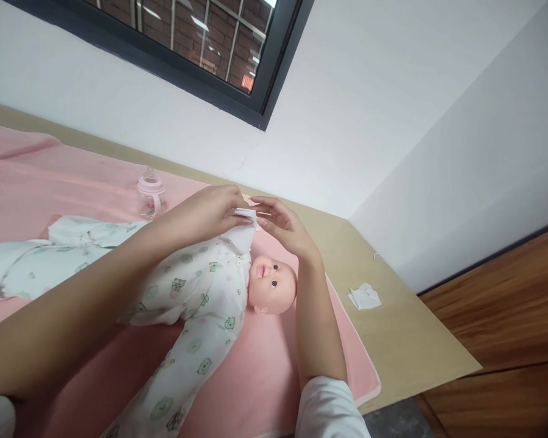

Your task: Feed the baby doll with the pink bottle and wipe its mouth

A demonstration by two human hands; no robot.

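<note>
A baby doll [274,292] lies on its back on a pink blanket [256,371], its head toward the right. It wears a white outfit [196,286] printed with small green animals. Above the doll's upper chest, my left hand [223,207] pinches a thin white folded cloth or tissue [241,237] between thumb and fingers. My right hand [283,228] is just beside its right edge, fingers stretched and thumb apart; whether the fingertips touch the cloth I cannot tell. The doll's far arm is mostly hidden behind my left forearm and hand.
A baby bottle [150,194] with a pink collar and handle stands on the blanket beyond the doll. A crumpled white tissue [364,296] lies on the bare wooden tabletop [406,340] at right. Behind are a white wall and a dark-framed window [256,109].
</note>
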